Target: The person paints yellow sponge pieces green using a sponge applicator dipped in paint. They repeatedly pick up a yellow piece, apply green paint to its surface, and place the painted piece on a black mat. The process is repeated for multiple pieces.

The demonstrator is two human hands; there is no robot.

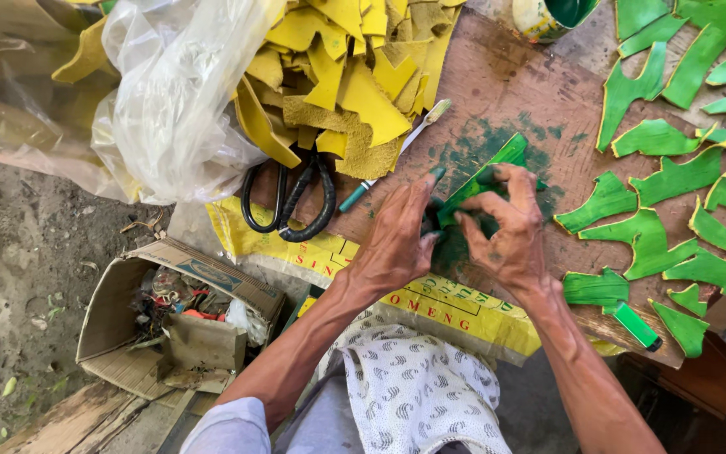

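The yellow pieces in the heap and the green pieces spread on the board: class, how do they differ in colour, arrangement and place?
The yellow pieces are yellow with tan undersides; the green pieces are bright green, some with yellow edges. The yellow pieces lie piled, overlapping, spilling from a clear plastic bag; the green pieces lie flat, mostly apart. The yellow ones sit at the upper middle, by the scissors; the green ones at the right. Both are irregular curved offcuts.

The ground (18,252) is bare dirt with small leaves on it. A brown wooden board (506,84) makes the work top, stained dark green in the middle. An open cardboard box (128,286) full of scraps sits on the ground. Daylight falls on everything.
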